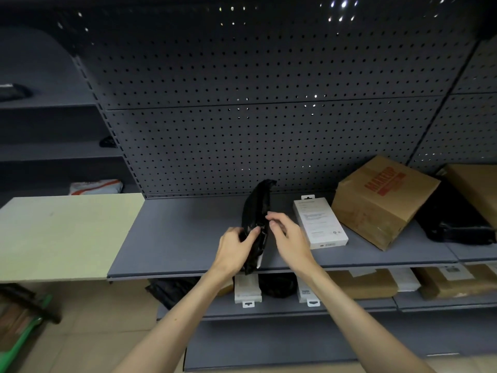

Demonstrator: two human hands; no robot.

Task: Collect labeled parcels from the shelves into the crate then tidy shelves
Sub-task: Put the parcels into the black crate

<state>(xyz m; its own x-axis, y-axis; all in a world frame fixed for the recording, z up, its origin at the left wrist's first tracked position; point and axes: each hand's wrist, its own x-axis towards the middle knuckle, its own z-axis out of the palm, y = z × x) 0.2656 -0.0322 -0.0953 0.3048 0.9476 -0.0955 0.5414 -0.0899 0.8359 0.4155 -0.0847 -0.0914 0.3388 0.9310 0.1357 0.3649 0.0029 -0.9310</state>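
A black plastic parcel (257,208) stands on edge on the grey middle shelf (183,235), a bit of white label showing at its lower end. My left hand (236,249) grips its near left side with the thumb pressed on it. Just to its right, my right hand (286,235) hovers with fingers apart, fingertips close to or touching the bag. A white flat box (318,223) lies on the shelf to the right, beside a tilted brown carton (382,200) with red print.
A black bag (454,224) and another carton (476,189) sit far right. The lower shelf (349,308) holds white boxes, black bags and brown parcels. A pale board (64,235) extends left. A green crate edge (24,337) shows at bottom left. Left shelves hold a white-orange parcel (96,186).
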